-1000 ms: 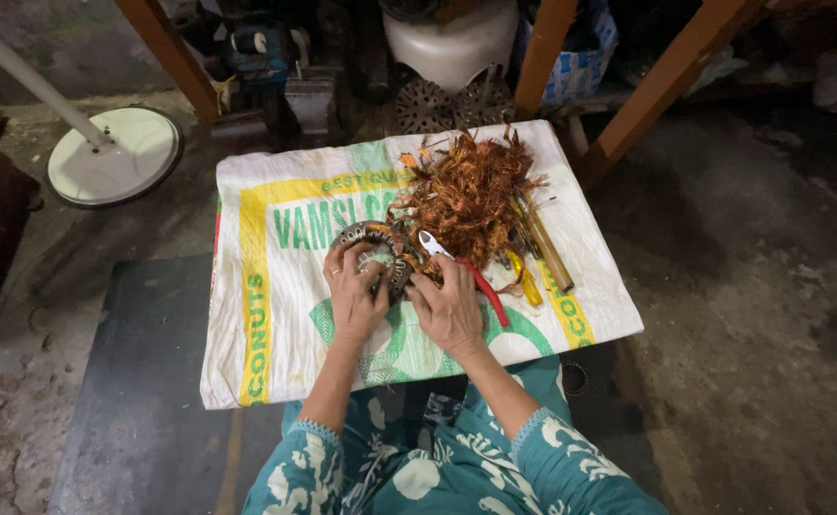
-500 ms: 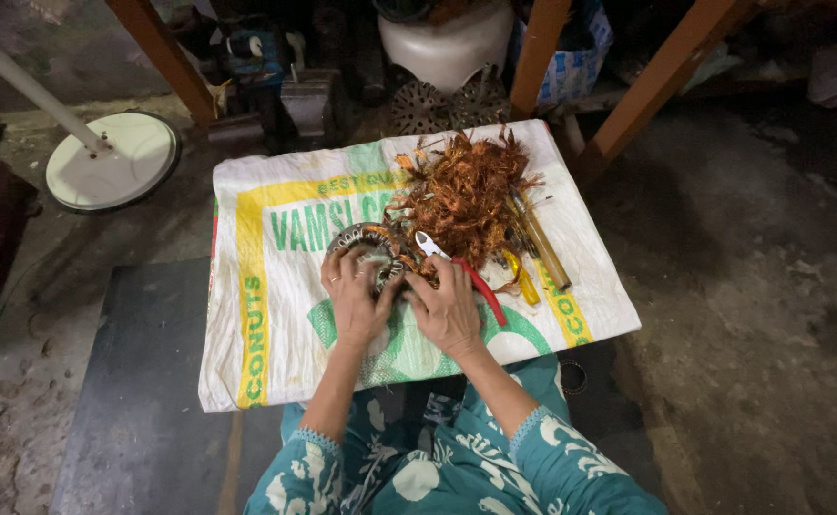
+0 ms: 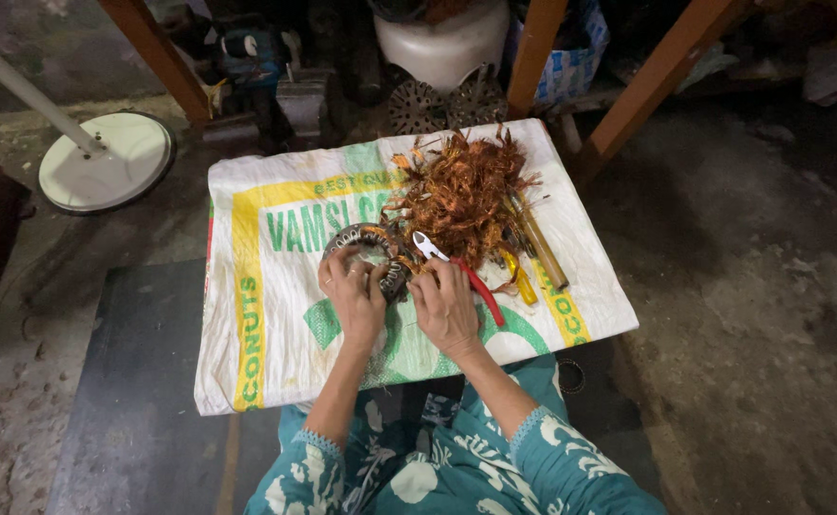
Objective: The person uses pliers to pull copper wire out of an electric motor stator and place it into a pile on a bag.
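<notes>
My left hand point(image 3: 354, 295) grips a round metal motor stator ring point(image 3: 373, 250) that rests on a white, yellow and green woven sack point(image 3: 275, 315). My right hand point(image 3: 445, 305) holds its right side, fingers curled against the ring. Red-handled pliers point(image 3: 466, 277) lie just beside my right hand, jaws pointing up-left toward the ring. Behind them is a heap of tangled copper wire point(image 3: 464, 191).
Yellow-handled tools point(image 3: 538, 253) lie right of the pliers. A white round fan base with pole point(image 3: 104, 160) stands at the left. Orange wooden legs point(image 3: 649, 81), a white pot point(image 3: 442, 43) and metal parts crowd the back. The sack covers a low dark platform point(image 3: 132, 401).
Both hands stay on the stator ring with only slight finger shifts. The view has drifted a little.
</notes>
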